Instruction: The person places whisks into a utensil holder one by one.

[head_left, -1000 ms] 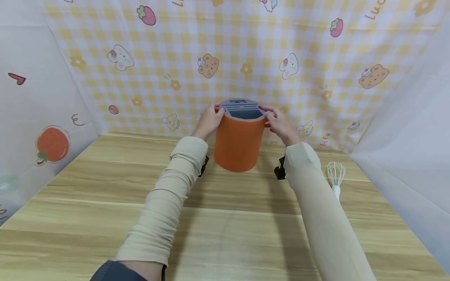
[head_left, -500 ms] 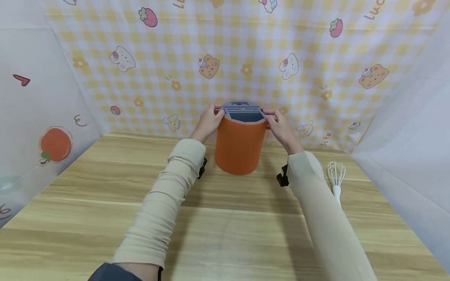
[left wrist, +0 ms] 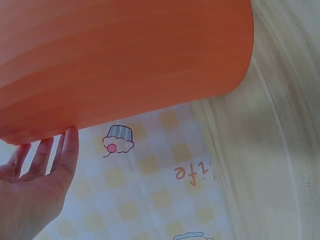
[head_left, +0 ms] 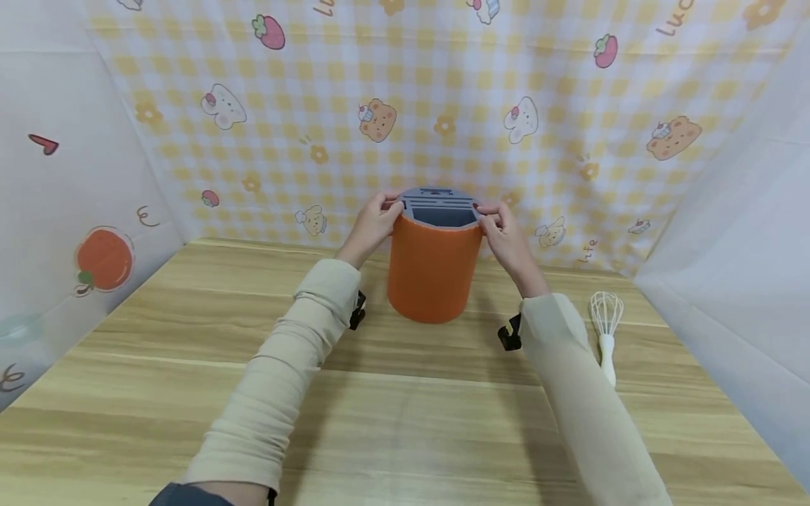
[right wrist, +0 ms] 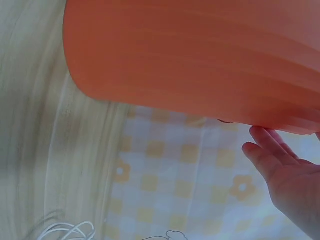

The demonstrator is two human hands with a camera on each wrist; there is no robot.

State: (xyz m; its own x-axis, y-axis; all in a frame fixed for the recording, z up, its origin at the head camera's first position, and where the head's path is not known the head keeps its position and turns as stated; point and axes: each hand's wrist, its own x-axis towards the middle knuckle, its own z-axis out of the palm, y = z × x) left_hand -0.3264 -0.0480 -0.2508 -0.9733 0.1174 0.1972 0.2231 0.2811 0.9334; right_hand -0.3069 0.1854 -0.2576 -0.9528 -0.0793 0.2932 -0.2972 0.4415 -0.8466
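Orange container (head_left: 434, 274), between both hands (head_left: 372, 223) (head_left: 506, 237), held near its top

We see an orange container (head_left: 433, 275) with a grey top (head_left: 436, 203). Our backdrop (head_left: 443, 77) is yellow-and-white checked; the whisk (head_left: 607, 346) is white.

Consists of a pale wood-grain worktop (head_left: 405, 436). Carries a white whisk (head_left: 607, 344) near the right edge, wire head toward the back edge, handle pointing away from it. Near mid back edge: orange container (head_left: 433, 274), upright, base contact unclear.
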